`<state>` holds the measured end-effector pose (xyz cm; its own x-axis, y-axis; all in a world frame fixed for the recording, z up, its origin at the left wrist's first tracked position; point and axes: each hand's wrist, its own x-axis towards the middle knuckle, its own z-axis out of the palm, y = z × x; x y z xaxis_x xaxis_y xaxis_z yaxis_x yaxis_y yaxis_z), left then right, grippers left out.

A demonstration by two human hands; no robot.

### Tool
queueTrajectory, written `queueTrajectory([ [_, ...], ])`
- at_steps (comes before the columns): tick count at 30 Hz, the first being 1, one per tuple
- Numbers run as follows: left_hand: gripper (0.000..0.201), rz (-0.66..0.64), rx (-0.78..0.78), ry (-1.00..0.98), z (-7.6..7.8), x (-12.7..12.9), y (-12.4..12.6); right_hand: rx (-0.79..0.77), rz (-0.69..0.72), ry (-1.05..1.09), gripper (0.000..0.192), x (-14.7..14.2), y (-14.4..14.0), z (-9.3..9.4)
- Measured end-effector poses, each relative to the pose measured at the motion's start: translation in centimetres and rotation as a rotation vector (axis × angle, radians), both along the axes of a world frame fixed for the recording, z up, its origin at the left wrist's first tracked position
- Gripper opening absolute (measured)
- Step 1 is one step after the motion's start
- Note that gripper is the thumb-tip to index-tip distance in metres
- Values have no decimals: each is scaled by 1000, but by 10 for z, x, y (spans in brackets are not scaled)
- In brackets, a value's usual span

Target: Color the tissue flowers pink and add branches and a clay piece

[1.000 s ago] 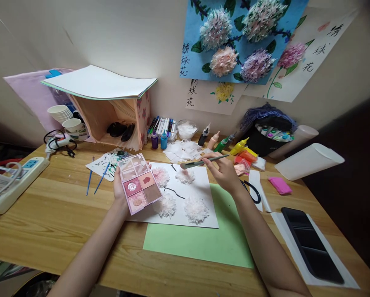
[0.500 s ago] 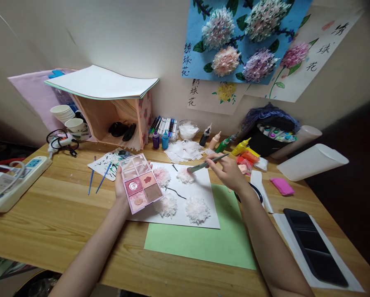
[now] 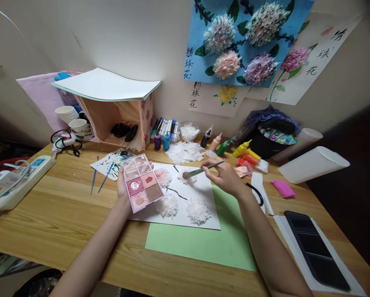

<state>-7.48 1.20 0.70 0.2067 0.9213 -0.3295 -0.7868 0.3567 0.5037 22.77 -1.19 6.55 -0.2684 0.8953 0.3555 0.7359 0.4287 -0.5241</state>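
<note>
Right hand (image 3: 225, 178) gripping the brush (image 3: 201, 170) has dropped its tip onto the paper flower (image 3: 186, 176) at 12 o'clock on the white sheet (image 3: 200, 192), dabbing colour looks underway; left hand (image 3: 123, 187) holds the pink palette (image 3: 141, 182) at 9 o'clock.

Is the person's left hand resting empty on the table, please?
No, the left hand holds a pink palette above the table.

We see a wooden table (image 3: 48, 214) pushed against a pale cream wall (image 3: 117, 37). On the wall hang a blue flower poster (image 3: 200, 24) and a white flower sheet (image 3: 324, 53). The right side falls into dark shadow; the light is soft.
</note>
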Motion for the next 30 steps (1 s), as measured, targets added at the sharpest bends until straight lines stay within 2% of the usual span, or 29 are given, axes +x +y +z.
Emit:
queueTrajectory([
  [6,65,5,-15,-23,1,0,0,84,-34,-8,10,3,-2,2],
  [10,67,14,-24,-10,0,0,0,22,-12,-54,11,10,-2,3],
  [14,67,7,-13,-21,-2,-1,0,99,-59,-14,13,13,-2,6],
  [19,65,0,9,-29,-6,-2,1,21,-52,-61,15,15,-1,5],
  [24,65,-25,11,-46,-7,-2,1,79,-125,-9,19,15,2,0],
  [28,65,-25,2,-45,-5,-1,1,37,-112,-28,23,14,4,-4],
  [30,65,-26,-1,-44,-4,0,0,67,-133,3,25,13,4,-4],
])
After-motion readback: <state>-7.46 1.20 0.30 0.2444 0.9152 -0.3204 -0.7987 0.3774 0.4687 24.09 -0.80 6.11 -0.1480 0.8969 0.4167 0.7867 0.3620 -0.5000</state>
